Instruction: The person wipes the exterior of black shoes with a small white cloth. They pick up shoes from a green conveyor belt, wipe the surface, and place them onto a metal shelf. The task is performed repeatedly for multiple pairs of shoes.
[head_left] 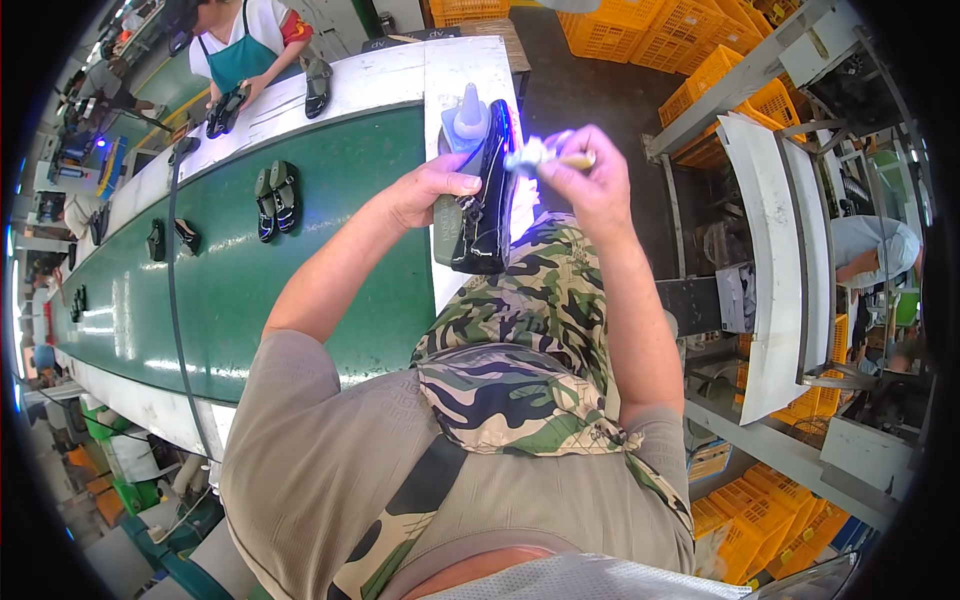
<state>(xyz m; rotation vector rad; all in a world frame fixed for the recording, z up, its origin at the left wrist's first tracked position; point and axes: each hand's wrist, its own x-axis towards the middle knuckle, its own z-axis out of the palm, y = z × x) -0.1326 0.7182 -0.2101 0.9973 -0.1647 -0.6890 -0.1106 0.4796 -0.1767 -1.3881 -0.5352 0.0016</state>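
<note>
My left hand point(424, 192) is closed around the side of a glossy black shoe point(484, 238), its thumb on the upper near a dark buckle or ornament. The shoe stands nearly lengthwise in front of me, over the bench's white end. My right hand point(598, 190) pinches a small tool with a pale wooden handle point(577, 160). Its whitish-blue tip is close to the shoe's right side; glare hides whether they touch. Behind the shoe, a pale bottle with a cone-shaped nozzle point(469, 112) stands on the white bench end point(440, 80).
A green conveyor belt point(340, 230) runs left, carrying several dark shoes point(277, 200). Across it, a person in a green apron point(240, 65) handles dark shoes beside another shoe point(317, 85). Yellow crates point(640, 35) stand at the back right; a white shelf point(765, 270) is at right.
</note>
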